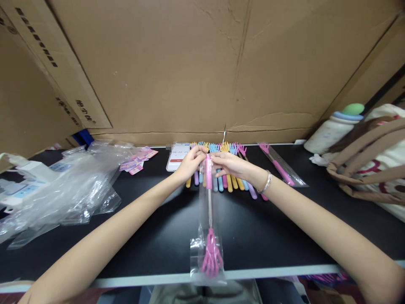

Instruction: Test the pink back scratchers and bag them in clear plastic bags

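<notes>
A pink back scratcher (209, 236) with a metal shaft lies in a clear plastic sleeve (202, 253), its claw end near the table's front edge. My left hand (190, 162) and my right hand (232, 165) both pinch the sleeve's far end, around the pink handle. Just behind my hands lies a row of several loose back scratchers (228, 169) in yellow, blue, pink and purple. A silver bracelet is on my right wrist.
A pile of clear plastic bags (63, 185) covers the left of the black table (158, 228). Pink labels (137, 159) and a phone (177, 156) showing a timer lie at the back. One bagged pink scratcher (280, 166) lies right, beside a bottle (335, 126) and a cloth bag (373, 160). Cardboard walls stand behind.
</notes>
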### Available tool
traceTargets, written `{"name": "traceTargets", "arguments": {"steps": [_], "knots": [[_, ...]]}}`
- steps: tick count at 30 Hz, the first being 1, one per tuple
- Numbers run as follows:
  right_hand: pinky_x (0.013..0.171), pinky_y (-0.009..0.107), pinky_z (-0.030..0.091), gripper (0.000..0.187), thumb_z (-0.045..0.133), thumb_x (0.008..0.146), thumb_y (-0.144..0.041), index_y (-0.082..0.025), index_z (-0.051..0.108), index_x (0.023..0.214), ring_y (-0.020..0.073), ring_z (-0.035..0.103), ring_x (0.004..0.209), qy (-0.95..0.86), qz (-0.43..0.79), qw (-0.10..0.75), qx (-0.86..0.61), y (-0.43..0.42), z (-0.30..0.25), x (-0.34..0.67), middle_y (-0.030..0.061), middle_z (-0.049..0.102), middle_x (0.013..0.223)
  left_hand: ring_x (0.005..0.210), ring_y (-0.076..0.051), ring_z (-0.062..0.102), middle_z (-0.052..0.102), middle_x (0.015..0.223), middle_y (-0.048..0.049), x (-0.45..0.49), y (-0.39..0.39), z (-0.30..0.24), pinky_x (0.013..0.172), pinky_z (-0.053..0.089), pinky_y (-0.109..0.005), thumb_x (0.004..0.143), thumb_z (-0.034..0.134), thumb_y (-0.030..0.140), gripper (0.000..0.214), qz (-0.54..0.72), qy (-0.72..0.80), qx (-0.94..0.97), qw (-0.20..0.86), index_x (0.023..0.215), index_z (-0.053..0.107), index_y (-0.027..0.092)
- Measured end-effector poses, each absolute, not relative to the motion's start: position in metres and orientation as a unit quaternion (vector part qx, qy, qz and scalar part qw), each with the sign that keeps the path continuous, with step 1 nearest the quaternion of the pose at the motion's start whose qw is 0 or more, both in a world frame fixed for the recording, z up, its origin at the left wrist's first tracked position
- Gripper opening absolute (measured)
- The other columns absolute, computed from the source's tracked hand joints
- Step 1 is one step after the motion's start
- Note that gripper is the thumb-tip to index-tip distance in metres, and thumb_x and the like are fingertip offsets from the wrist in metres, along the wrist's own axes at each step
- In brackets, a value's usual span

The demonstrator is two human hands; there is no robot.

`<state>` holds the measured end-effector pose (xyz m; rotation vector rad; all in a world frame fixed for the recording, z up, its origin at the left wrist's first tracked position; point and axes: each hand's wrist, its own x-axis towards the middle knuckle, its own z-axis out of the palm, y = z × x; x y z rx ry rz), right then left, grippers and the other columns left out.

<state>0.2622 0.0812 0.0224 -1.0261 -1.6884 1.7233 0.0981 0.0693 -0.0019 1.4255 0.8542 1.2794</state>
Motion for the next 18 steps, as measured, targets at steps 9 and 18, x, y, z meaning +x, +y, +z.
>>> {"name": "traceTargets", "arguments": {"steps": [9,18], "knots": [[0.052,0.02,0.057,0.006,0.058,0.086,-0.023,-0.017,0.056,0.087,0.0082,0.061,0.058,-0.613,0.648,0.283,-0.352,0.083,0.034,0.27,-0.0006,0.059,0.072,0.051,-0.007,0.051,0.05,0.06,0.0078,0.088,0.073,0.005,0.043,0.04,-0.013,0.077,0.063,0.033,0.027,0.504,0.348,0.62,0.49,0.088,0.043,0.02],[0.054,0.02,0.055,0.005,0.053,0.086,-0.019,-0.018,0.057,0.089,0.0083,0.059,0.064,-0.602,0.551,0.44,-0.375,0.087,0.075,0.301,0.0005,0.059,0.08,0.067,-0.012,0.062,0.06,0.087,-0.0032,0.087,0.063,0.01,0.05,0.05,-0.019,0.083,0.051,0.054,0.039,0.412,0.32,0.65,0.552,0.102,0.05,0.02]]}}
